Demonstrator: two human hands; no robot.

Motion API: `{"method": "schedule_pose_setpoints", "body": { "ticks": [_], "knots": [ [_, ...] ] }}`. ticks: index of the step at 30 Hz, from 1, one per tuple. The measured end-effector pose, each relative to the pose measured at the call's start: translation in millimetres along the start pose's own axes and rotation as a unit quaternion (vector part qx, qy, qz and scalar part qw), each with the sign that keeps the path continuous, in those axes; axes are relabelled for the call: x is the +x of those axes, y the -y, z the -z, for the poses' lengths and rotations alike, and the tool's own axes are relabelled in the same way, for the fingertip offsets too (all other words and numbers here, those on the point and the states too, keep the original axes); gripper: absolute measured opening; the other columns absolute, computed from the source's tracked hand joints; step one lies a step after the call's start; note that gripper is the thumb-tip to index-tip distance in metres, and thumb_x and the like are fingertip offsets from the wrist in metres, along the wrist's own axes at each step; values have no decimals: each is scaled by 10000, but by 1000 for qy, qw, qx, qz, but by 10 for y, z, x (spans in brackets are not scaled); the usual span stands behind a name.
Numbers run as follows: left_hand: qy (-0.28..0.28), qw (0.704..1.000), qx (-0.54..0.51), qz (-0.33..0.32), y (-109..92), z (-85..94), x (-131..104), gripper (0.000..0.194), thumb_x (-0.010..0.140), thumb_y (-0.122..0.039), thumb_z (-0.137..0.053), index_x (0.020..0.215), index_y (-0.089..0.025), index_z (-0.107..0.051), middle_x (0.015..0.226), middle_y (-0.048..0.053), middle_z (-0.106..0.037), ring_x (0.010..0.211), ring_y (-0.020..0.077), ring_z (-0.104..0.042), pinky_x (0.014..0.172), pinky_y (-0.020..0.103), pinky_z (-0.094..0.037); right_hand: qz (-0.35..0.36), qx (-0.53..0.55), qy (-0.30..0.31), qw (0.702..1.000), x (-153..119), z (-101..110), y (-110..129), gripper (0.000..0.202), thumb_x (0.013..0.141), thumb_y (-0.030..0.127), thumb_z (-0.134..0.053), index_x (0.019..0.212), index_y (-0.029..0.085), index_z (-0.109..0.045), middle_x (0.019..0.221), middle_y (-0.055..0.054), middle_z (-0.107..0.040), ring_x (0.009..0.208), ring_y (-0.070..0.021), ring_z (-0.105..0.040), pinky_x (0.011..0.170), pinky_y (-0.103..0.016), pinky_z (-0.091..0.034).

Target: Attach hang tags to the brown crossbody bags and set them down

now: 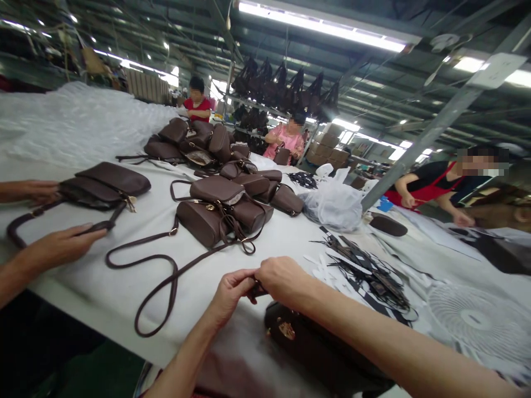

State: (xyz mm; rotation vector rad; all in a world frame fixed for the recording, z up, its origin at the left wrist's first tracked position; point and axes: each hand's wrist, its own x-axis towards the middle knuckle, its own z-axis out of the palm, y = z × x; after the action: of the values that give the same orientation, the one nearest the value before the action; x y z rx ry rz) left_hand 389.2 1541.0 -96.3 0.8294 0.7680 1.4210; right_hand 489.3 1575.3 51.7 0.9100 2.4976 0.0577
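Observation:
My left hand point(233, 290) is closed, its thumb and fingers pinching a small dark strap piece point(258, 289). Against it, my right hand point(280, 276) is closed on the same piece, seen from its back with most fingers hidden. Just below my hands lies a dark brown bag point(307, 345) with a gold emblem, partly covered by my right forearm. Beyond my hands are brown bags point(203, 221) with a long looped strap point(174, 282) trailing over the white table point(120, 293).
At the left, another person's hands point(62, 243) hold a brown bag point(108, 185). More bags point(199, 141) are heaped farther back. Dark straps point(369, 271), a white fan point(473, 315) and clear plastic point(334, 204) lie right. A metal post point(423, 132) rises near a person in a red apron point(440, 188).

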Motion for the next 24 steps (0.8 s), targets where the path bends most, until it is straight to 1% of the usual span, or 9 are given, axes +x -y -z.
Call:
{"method": "schedule_pose_setpoints", "body": {
  "ticks": [3, 6, 9, 10, 12, 14, 16, 20, 24],
  "knots": [
    [17, 996, 88, -11, -175, 59, -100, 236, 726, -297, -738, 920, -169, -779, 793, 66, -721, 648, 180, -603, 568, 264, -498, 17, 86, -71, 994, -274, -47, -267, 258, 850, 236, -621, 1098, 202, -684, 1077, -90, -698, 962, -219, -669, 803, -292, -498],
    [4, 971, 238, -35, -416, 363, -238, 130, 713, -267, -729, 806, -198, -789, 771, 59, -741, 733, 208, -635, 714, 277, -506, -29, 169, -122, 977, -646, -217, -572, 734, 736, 329, -743, 1402, 204, -460, 1416, -156, -481, 1207, -284, -538, 976, -376, -440],
    [-124, 924, 356, -61, -691, 831, -345, 181, 728, -367, -684, 811, -233, -772, 835, 39, -747, 826, 242, -647, 757, 289, -497, -103, 245, -108, 958, -985, -436, -813, 969, 724, 388, -744, 1519, 183, -229, 1541, -182, -308, 1350, -305, -399, 1090, -422, -340],
    [-141, 906, 396, -57, -766, 949, -362, 198, 724, -403, -674, 783, -237, -766, 810, 34, -743, 831, 253, -645, 761, 296, -494, -117, 271, -96, 951, -1069, -497, -861, 980, 730, 413, -735, 1524, 176, -211, 1541, -182, -313, 1359, -306, -388, 1103, -427, -323],
    [-103, 877, 469, -17, -850, 1030, -367, 211, 708, -426, -677, 778, -249, -769, 847, 40, -750, 873, 278, -647, 809, 320, -488, -119, 320, -72, 937, -1183, -581, -910, 999, 722, 491, -726, 1521, 159, -226, 1524, -183, -349, 1362, -320, -384, 1113, -441, -308],
    [-49, 868, 494, 0, -832, 873, -335, 230, 679, -417, -711, 830, -258, -780, 985, 60, -748, 979, 302, -631, 887, 337, -464, -104, 355, -60, 927, -1233, -608, -919, 1017, 698, 569, -719, 1510, 156, -267, 1517, -176, -367, 1362, -331, -382, 1119, -445, -300],
    [2, 884, 467, -3, -737, 537, -264, 273, 705, -417, -710, 915, -255, -776, 1078, 72, -726, 1037, 296, -610, 926, 332, -439, -95, 371, -57, 922, -1245, -593, -928, 984, 701, 596, -705, 1494, 163, -317, 1506, -159, -392, 1357, -331, -389, 1123, -443, -296],
    [147, 920, 362, 13, -528, -205, -13, 348, 862, -478, -559, 884, -189, -751, 912, 65, -712, 923, 237, -598, 867, 297, -422, -71, 405, -85, 908, -1228, -562, -1050, 671, 904, 541, -460, 1455, 162, -402, 1456, -120, -478, 1326, -267, -447, 1118, -408, -317],
    [197, 949, 238, 57, -486, -604, 288, 351, 807, -485, -635, 757, -142, -694, 686, 11, -616, 673, 156, -507, 639, 241, -360, -64, 404, -128, 904, -1132, -639, -1255, 553, 938, 419, -418, 1424, 155, -447, 1427, -130, -511, 1229, -232, -551, 1073, -380, -379]
  ]
}}
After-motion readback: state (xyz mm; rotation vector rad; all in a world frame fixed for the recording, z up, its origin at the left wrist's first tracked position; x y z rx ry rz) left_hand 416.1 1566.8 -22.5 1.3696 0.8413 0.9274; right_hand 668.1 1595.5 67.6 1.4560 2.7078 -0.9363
